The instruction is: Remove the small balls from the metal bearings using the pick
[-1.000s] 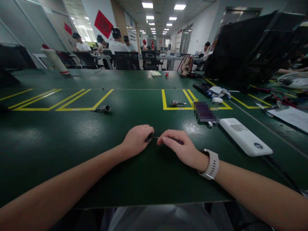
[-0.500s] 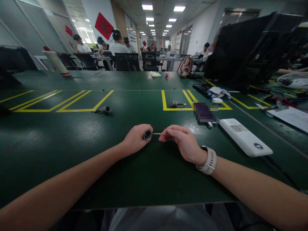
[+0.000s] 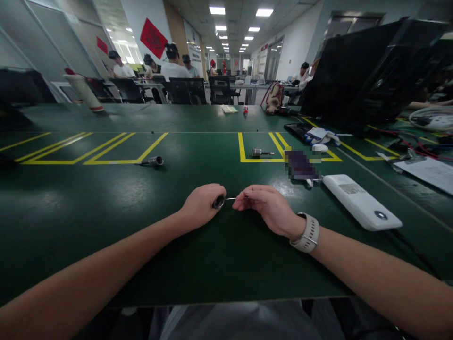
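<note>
My left hand [image 3: 201, 205] is closed round a small metal cylinder [image 3: 218, 202], whose round end faces right. My right hand [image 3: 264, 208], with a white watch on its wrist, pinches a thin metal pin or tool [image 3: 230, 199] whose tip meets the cylinder's end. Both hands rest on the dark green table [image 3: 106, 198], close together near its front middle. What the right fingers hold behind the thin shaft is hidden.
Two more metal cylinders lie farther back: one [image 3: 153, 161] by the left yellow lines, one [image 3: 261, 152] inside a yellow box. A white power bank [image 3: 361, 201] lies to the right, with white gloves [image 3: 321, 136], papers and cables beyond. People sit at far desks.
My right hand rose from lying low on the table and turned, now pinching the thin shaft nearer the cylinder. The left hand tilted the cylinder slightly.
</note>
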Motion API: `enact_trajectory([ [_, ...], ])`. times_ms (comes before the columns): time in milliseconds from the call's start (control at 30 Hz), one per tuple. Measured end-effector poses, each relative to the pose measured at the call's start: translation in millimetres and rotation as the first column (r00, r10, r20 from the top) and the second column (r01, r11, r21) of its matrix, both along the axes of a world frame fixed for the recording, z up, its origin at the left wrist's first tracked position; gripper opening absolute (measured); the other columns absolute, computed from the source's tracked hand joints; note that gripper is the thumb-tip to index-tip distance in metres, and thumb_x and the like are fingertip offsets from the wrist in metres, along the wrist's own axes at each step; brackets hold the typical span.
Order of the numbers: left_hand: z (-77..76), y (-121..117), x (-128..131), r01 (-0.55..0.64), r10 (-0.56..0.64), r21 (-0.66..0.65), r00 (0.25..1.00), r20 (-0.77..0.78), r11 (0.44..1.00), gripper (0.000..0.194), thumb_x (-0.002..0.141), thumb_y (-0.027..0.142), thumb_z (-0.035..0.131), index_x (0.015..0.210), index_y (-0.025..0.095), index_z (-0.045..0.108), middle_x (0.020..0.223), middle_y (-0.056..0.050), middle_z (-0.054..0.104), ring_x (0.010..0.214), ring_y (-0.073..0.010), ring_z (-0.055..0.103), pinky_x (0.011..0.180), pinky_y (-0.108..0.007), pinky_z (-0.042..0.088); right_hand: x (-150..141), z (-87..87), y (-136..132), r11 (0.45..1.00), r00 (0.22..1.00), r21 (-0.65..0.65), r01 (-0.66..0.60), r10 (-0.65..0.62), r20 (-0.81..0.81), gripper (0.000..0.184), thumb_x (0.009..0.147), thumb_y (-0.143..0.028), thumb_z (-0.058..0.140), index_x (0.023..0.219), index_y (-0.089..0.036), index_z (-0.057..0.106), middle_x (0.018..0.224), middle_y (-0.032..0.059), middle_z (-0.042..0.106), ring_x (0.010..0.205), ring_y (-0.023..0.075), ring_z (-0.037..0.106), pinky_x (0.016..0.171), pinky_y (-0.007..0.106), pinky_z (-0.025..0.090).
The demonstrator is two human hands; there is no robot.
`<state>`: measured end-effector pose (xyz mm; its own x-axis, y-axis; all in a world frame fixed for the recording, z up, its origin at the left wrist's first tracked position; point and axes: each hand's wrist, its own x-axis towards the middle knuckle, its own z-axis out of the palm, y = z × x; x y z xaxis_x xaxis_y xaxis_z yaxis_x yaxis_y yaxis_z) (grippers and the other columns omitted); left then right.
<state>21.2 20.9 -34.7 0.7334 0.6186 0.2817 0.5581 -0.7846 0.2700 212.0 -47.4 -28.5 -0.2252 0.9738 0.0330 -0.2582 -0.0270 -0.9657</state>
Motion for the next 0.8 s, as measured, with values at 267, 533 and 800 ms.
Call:
enact_trajectory([
  [267,-2.0,5,-1,0.017,-0.009,-0.073,0.993,0.119,0.997,0.006,0.075,0.011,0.052,0.07,0.016,0.052,0.068,0.001,0.054,0.063,-0.012,0.051,0.058,-0.024,0.038,-4,-3.5,0,1.0,0.998,-0.016,0.022,-0.023,-0.057,0.02,0.083,-0.025,0.052,0.078,-0.015,0.069,0.079,0.0057,0.07,0.076,0.0162,0.063,0.077,0.034,0.046],
  [533,5.7,3,5,0.013,-0.01,0.03,0.996,-0.089,0.999,0.007,0.077,0.009,0.05,0.076,0.015,0.054,0.073,-0.002,0.056,0.069,-0.0153,0.053,0.062,-0.027,0.041,-6,15.1,-8,0.965,0.912,0.252,0.073,-0.167,0.375,0.022,0.083,-0.024,0.052,0.074,-0.018,0.071,0.079,0.004,0.069,0.08,0.0179,0.062,0.077,0.035,0.046],
  [800,4.7,26,17,0.118,-0.101,0.152,0.988,-0.115,0.981,0.008,0.076,0.008,0.05,0.077,0.015,0.055,0.073,-0.003,0.057,0.07,-0.0167,0.053,0.064,-0.029,0.041,4,2.9,7,0.987,0.984,0.054,0.153,-0.158,0.085,0.021,0.08,-0.026,0.054,0.077,-0.016,0.072,0.081,0.0058,0.071,0.08,0.0181,0.062,0.081,0.036,0.045],
])
